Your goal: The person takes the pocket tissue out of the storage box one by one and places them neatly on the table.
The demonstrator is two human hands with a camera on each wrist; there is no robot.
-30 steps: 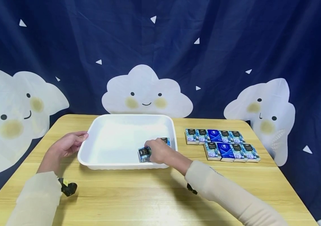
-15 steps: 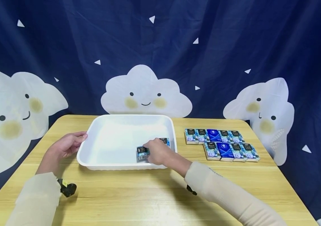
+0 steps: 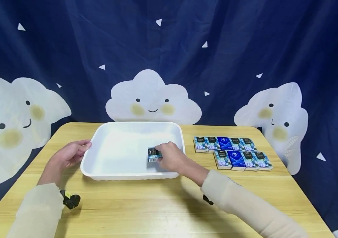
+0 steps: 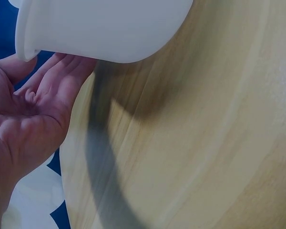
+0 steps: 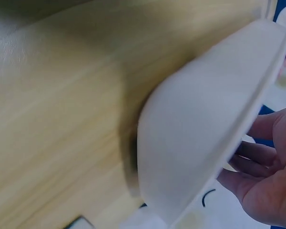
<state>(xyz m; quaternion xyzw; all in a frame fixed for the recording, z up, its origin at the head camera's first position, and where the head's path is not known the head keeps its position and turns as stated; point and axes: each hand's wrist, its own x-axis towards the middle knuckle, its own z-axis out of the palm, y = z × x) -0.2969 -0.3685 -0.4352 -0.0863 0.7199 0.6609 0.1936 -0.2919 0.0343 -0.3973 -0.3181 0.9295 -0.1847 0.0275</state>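
A white tray [image 3: 121,174] stands on the table, its near wall facing me. Over its right part, my right hand [image 3: 173,157] pinches a pocket tissue pack [image 3: 153,155] with a black and blue floral wrapper. My left hand [image 3: 71,153] holds the tray's left edge; in the left wrist view its thumb lies by the rim and the fingers [image 4: 57,76] lie along the outer wall. The tray's wall [image 5: 195,114] hides the tissue pack in the right wrist view, where the right hand [image 5: 271,167] reaches over the rim.
Right of the tray, several tissue packs lie in two rows: a back row [image 3: 212,144] and a front row [image 3: 250,160]. Most are floral, with a plain blue pack [image 3: 236,159] in each row. A dark blue curtain [image 3: 169,43] with clouds hangs behind the table [image 3: 145,208].
My right hand has risen slightly, away from me, with the tissue pack. Another pack seen earlier behind that hand is now hidden. The left hand has stayed at the tray's edge.
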